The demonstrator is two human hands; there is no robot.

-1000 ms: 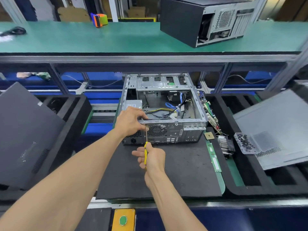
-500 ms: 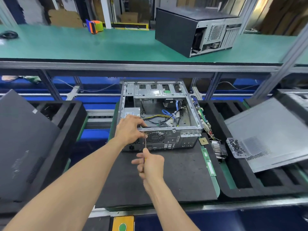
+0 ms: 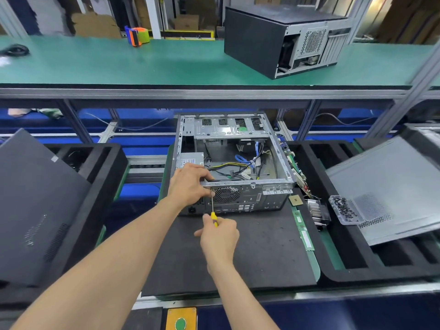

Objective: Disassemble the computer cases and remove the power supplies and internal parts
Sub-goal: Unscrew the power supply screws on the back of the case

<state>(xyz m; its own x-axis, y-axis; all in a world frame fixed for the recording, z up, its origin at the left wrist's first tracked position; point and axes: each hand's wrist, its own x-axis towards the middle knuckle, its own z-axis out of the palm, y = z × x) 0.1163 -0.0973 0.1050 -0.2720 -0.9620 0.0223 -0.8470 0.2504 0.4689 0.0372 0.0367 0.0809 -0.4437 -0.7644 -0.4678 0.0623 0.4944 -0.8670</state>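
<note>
the left hand (image 3: 188, 184) is gripping the open grey metal computer case (image 3: 238, 186) at its rear edge, while the right hand (image 3: 220, 236) is closing around the yellow-handled screwdriver (image 3: 212, 208). keeping the shaft straight on the rear screw should prevent slipping.

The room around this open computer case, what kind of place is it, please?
Probably a workshop line for dismantling computers. A long green workbench carries another closed computer case, removed side panels lean in black foam trays, and a clear box of screws sits nearby.
</note>
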